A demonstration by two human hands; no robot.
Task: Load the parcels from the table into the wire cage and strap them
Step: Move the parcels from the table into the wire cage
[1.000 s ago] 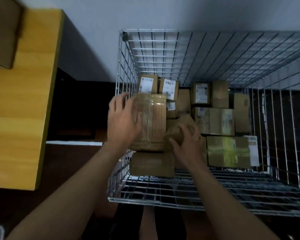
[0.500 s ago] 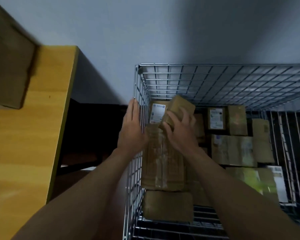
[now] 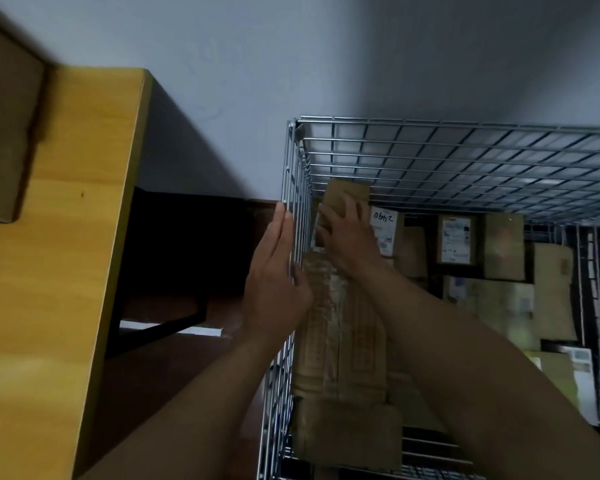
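Observation:
A wire cage point(image 3: 465, 147) stands on the right, with several cardboard parcels inside. My right hand point(image 3: 349, 237) grips a small brown parcel point(image 3: 347, 195) at the cage's far left corner, its fingers curled over the box. My left hand point(image 3: 274, 271) lies flat with straight fingers against the outside of the cage's left wall, its thumb at a tall taped parcel point(image 3: 329, 327) that stands just inside. A parcel with a handwritten label point(image 3: 385, 230) sits right of the held box.
A wooden table point(image 3: 66, 271) fills the left side, with a cardboard box point(image 3: 4, 140) on its far end. A dark gap lies between table and cage. More parcels point(image 3: 499, 244) line the cage's back and right; a white wall is behind.
My right hand has carried the small parcel further into the far left corner of the cage. My left hand has moved outside the left wall and flattened against it.

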